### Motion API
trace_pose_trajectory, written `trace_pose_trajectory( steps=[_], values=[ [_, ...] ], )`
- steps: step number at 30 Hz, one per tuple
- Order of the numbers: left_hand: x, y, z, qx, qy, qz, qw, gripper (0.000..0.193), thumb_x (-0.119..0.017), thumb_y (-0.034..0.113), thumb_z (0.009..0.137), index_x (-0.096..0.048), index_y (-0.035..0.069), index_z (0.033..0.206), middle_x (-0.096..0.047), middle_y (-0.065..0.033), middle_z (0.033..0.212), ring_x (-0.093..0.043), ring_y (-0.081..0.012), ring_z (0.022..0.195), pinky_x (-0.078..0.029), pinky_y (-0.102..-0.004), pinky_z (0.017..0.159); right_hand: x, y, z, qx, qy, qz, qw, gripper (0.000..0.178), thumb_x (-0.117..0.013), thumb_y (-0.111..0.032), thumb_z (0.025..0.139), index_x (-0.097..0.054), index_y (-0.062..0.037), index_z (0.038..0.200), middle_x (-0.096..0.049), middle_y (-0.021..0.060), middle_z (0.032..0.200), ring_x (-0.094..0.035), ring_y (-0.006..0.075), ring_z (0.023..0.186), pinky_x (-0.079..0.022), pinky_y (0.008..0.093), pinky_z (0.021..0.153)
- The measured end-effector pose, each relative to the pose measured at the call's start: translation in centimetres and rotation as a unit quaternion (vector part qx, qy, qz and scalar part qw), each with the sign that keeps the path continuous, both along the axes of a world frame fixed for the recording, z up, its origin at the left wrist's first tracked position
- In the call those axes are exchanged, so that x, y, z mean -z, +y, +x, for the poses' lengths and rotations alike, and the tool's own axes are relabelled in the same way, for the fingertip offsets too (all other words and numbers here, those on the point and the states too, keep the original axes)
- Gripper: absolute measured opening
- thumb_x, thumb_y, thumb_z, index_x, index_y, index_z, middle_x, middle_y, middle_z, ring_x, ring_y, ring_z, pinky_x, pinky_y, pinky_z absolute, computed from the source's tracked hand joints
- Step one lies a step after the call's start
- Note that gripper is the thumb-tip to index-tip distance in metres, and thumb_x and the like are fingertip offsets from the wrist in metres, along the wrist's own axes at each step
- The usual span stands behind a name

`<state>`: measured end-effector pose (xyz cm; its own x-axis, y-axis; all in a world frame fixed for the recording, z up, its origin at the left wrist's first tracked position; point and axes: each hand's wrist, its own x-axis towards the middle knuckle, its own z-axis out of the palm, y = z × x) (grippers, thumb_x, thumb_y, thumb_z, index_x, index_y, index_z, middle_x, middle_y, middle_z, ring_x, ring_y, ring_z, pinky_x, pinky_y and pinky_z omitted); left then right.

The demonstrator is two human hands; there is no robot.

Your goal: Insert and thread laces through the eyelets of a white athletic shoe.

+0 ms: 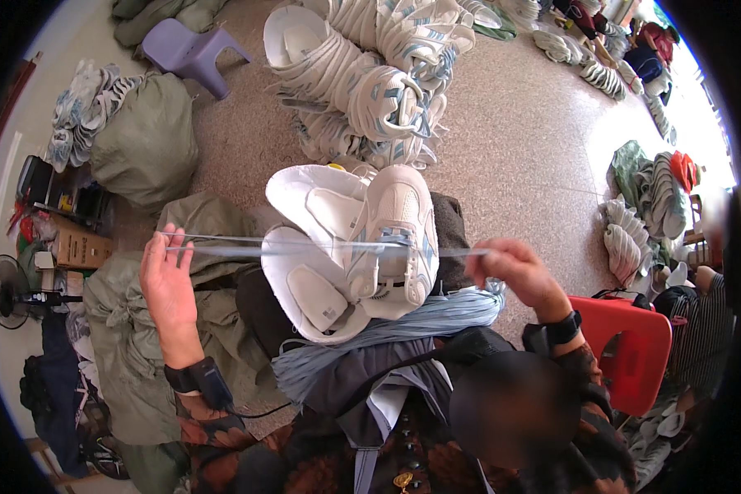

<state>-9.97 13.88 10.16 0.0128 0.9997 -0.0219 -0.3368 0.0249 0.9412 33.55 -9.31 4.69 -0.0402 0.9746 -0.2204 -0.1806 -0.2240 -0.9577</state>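
A white shoe upper rests on my lap with its toe pointing away from me. Beside and partly under it on the left lie more white shoe pieces, two of them with pale insole-shaped patches. A light blue shoelace runs stretched sideways across the upper, through its eyelet area. My left hand holds one end out to the left, fingers raised and bent around it. Out to the right, my right hand pinches the other end. A thick bundle of light blue shoelaces lies across my lap, just below the shoe.
Stacks of white and blue shoe uppers stand on the floor ahead. A purple stool and stuffed green sacks are at left, with a fan. A red chair is at right. Other people sit far right.
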Motion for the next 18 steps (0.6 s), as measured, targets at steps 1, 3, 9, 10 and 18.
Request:
trace_pose_trajectory(
  steps=[1, 3, 9, 10, 18],
  values=[
    [0.8, 0.0, 0.3, -0.047, 0.106, -0.006, 0.993, 0.021, -0.062, 0.018, 0.097, -0.064, 0.006, 0.113, -0.062, -0.0113, 0.124, -0.054, -0.0233, 0.121, -0.040, -0.0430, 0.107, 0.0, -0.9, 0.8, 0.005, -0.003, -0.004, 1.000, 0.030, -0.056, -0.027, 0.100, -0.065, -0.0018, 0.087, -0.067, 0.0068, 0.091, -0.064, 0.0171, 0.083, -0.053, 0.0309, 0.071],
    [1.4, -1.2, 0.7, -0.106, 0.218, -0.006, 0.970, 0.023, -0.062, 0.016, 0.096, -0.064, 0.005, 0.116, -0.063, -0.0102, 0.124, -0.053, -0.0219, 0.121, -0.039, -0.0413, 0.107, 0.2, -1.7, 1.9, 0.174, 0.147, 0.058, 0.972, 0.031, -0.049, -0.026, 0.103, -0.060, -0.0056, 0.082, -0.067, 0.0130, 0.107, -0.064, 0.0251, 0.104, -0.053, 0.0375, 0.090],
    [5.1, -10.9, 10.8, 0.358, 0.314, 0.060, 0.877, 0.023, -0.063, 0.007, 0.095, -0.064, 0.000, 0.117, -0.067, -0.0089, 0.107, -0.066, -0.0144, 0.091, -0.052, -0.0286, 0.084, 1.6, -5.3, 5.7, 0.257, 0.363, 0.144, 0.884, 0.037, -0.043, -0.031, 0.107, -0.052, -0.0106, 0.077, -0.065, 0.0119, 0.109, -0.058, 0.0300, 0.116, -0.035, 0.0496, 0.114],
    [5.8, -12.6, 13.0, 0.377, 0.320, 0.072, 0.866, 0.026, -0.064, 0.009, 0.094, -0.063, -0.002, 0.118, -0.066, -0.0099, 0.104, -0.066, -0.0163, 0.090, -0.052, -0.0297, 0.082, 1.4, -5.6, 6.2, 0.266, 0.367, 0.159, 0.877, 0.035, -0.043, -0.031, 0.107, -0.052, -0.0107, 0.080, -0.059, 0.0065, 0.094, -0.057, 0.0242, 0.102, -0.035, 0.0471, 0.112],
    [11.5, -13.6, 21.1, 0.252, 0.389, 0.254, 0.849, 0.025, -0.066, 0.010, 0.090, -0.057, -0.006, 0.108, -0.063, -0.0260, 0.100, -0.062, -0.0427, 0.086, -0.050, -0.0451, 0.073, 1.9, -14.4, 16.3, 0.338, 0.449, 0.191, 0.805, 0.018, -0.050, -0.020, 0.105, -0.054, -0.0040, 0.097, -0.050, 0.0047, 0.092, -0.049, 0.0167, 0.083, -0.042, 0.0358, 0.092]
  ],
)
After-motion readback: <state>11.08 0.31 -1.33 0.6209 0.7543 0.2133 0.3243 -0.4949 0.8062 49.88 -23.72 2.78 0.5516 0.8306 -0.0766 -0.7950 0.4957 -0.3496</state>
